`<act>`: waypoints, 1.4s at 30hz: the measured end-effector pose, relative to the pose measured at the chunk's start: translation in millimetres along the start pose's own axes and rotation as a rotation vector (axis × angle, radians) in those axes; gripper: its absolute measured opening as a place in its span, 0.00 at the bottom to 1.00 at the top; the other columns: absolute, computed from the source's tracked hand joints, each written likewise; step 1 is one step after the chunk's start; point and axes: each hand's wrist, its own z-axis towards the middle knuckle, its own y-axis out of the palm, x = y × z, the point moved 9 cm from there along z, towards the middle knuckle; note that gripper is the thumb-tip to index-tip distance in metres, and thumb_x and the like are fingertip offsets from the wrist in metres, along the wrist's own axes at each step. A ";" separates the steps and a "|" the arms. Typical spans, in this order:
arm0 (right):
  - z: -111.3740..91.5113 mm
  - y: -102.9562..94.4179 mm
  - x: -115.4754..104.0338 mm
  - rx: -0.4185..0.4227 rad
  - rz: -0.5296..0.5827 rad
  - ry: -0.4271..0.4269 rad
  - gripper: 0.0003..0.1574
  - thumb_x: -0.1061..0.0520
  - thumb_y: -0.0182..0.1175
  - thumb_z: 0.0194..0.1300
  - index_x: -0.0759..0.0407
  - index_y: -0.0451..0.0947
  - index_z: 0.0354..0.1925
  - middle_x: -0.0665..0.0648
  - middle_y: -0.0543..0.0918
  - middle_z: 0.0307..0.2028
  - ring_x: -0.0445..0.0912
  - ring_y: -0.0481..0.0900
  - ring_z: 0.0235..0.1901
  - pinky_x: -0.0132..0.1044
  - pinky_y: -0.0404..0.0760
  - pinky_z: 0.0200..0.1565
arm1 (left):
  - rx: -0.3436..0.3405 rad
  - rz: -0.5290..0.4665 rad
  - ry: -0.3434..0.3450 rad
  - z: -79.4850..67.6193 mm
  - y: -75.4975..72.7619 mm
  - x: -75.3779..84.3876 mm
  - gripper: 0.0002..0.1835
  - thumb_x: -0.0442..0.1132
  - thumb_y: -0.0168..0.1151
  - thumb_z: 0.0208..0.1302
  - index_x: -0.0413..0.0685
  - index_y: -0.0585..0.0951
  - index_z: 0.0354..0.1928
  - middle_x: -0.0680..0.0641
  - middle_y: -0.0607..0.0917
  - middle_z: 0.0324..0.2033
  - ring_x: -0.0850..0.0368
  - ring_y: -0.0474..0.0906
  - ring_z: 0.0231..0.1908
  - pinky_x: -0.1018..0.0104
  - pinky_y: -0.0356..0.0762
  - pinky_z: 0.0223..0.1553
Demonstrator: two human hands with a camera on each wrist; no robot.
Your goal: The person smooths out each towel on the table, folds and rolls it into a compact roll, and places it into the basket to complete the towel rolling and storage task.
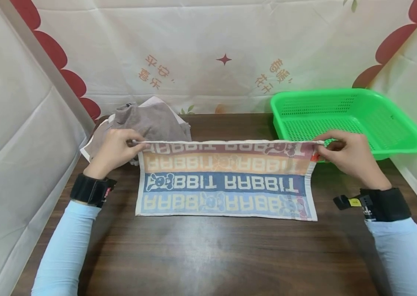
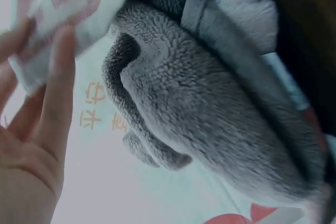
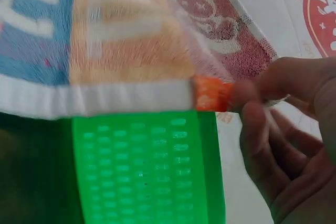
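A striped towel (image 1: 225, 181) with rabbit lettering in red, orange, navy and light blue hangs stretched between both hands. My left hand (image 1: 117, 150) pinches its upper left corner; in the left wrist view that hand (image 2: 39, 124) has the pale corner between thumb and fingers. At the upper right corner my right hand (image 1: 347, 154) pinches the edge, beside a small orange tag (image 3: 210, 94) that shows in the right wrist view. The towel's top edge is nearly straight, and its lower edge hangs over the brown table (image 1: 201, 255).
A heap of grey and white cloths (image 1: 149, 119) lies at the back left, behind my left hand. At the back right stands a green plastic basket (image 1: 408, 131) with perforated walls, partly behind my right hand. White printed sheeting (image 1: 208, 41) walls in the table's back and sides.
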 end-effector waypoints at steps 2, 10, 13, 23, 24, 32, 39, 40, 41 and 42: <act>-11.0 -1.5 1.2 -0.018 0.076 0.008 0.14 0.68 0.66 0.66 0.58 0.87 0.48 0.45 0.88 0.30 0.34 0.84 0.24 0.22 0.78 0.29 | -0.040 -0.053 0.011 -10.3 -1.3 2.1 0.01 0.36 0.76 0.59 0.48 0.92 0.33 0.52 0.89 0.27 0.60 0.81 0.28 0.68 0.76 0.34; -55.8 3.1 -6.9 -0.081 0.129 -0.194 0.26 0.83 0.68 0.50 0.60 0.89 0.42 0.48 0.90 0.41 0.30 0.86 0.40 0.18 0.81 0.40 | -0.220 -0.270 0.071 -46.1 11.3 11.1 0.08 0.31 0.80 0.50 0.54 0.91 0.28 0.61 0.86 0.26 0.70 0.74 0.26 0.77 0.72 0.29; -69.3 15.0 -4.5 -0.158 0.113 -0.188 0.29 0.82 0.69 0.48 0.53 0.90 0.40 0.47 0.90 0.40 0.29 0.85 0.39 0.19 0.80 0.36 | -0.311 -0.289 0.056 -57.3 23.8 12.8 0.10 0.32 0.81 0.50 0.58 0.90 0.27 0.63 0.85 0.26 0.70 0.75 0.27 0.74 0.74 0.30; -95.9 45.0 -4.1 -0.278 0.051 -0.283 0.31 0.76 0.77 0.40 0.44 0.91 0.37 0.45 0.88 0.41 0.26 0.81 0.45 0.15 0.73 0.45 | -0.492 -0.184 -0.006 -87.9 48.2 15.1 0.11 0.39 0.84 0.47 0.67 0.91 0.26 0.69 0.81 0.24 0.71 0.72 0.27 0.73 0.72 0.31; -97.4 47.2 -3.5 -0.285 0.056 -0.286 0.31 0.76 0.77 0.40 0.43 0.91 0.37 0.45 0.88 0.40 0.27 0.81 0.44 0.15 0.74 0.45 | -0.507 -0.165 -0.010 -89.5 49.7 15.7 0.10 0.40 0.84 0.47 0.68 0.91 0.27 0.70 0.81 0.25 0.71 0.72 0.27 0.73 0.71 0.32; -106.6 51.9 -2.3 -0.311 0.078 -0.315 0.33 0.76 0.79 0.38 0.42 0.91 0.36 0.45 0.86 0.41 0.29 0.79 0.42 0.17 0.74 0.41 | -0.579 -0.094 -0.015 -96.1 62.3 15.0 0.11 0.43 0.83 0.47 0.73 0.91 0.27 0.70 0.82 0.25 0.73 0.72 0.27 0.73 0.70 0.30; -106.2 60.2 -3.5 -0.367 0.038 -0.308 0.30 0.70 0.81 0.39 0.37 0.90 0.34 0.43 0.84 0.40 0.29 0.78 0.41 0.17 0.72 0.41 | -0.611 -0.106 -0.050 -101.4 70.6 13.2 0.06 0.56 0.81 0.50 0.77 0.89 0.26 0.73 0.83 0.24 0.76 0.73 0.25 0.74 0.70 0.28; -106.1 62.8 -3.6 -0.379 0.025 -0.299 0.28 0.67 0.82 0.40 0.35 0.90 0.33 0.42 0.84 0.39 0.29 0.77 0.40 0.17 0.71 0.40 | -0.598 -0.098 -0.050 -99.9 70.2 13.6 0.06 0.57 0.80 0.51 0.76 0.89 0.26 0.73 0.83 0.24 0.75 0.73 0.25 0.73 0.71 0.28; -105.5 64.4 -3.9 -0.383 0.010 -0.296 0.27 0.65 0.83 0.41 0.33 0.89 0.32 0.41 0.83 0.39 0.29 0.76 0.39 0.18 0.71 0.39 | -0.577 -0.082 -0.044 -97.6 69.1 14.5 0.05 0.58 0.79 0.53 0.75 0.89 0.27 0.72 0.84 0.25 0.75 0.73 0.25 0.73 0.71 0.29; -104.1 65.9 -3.9 -0.386 -0.006 -0.291 0.25 0.63 0.83 0.43 0.32 0.88 0.31 0.39 0.83 0.38 0.28 0.76 0.37 0.19 0.71 0.38 | -0.547 -0.061 -0.039 -94.8 67.7 15.1 0.05 0.57 0.79 0.54 0.73 0.90 0.27 0.71 0.84 0.25 0.73 0.74 0.26 0.72 0.71 0.30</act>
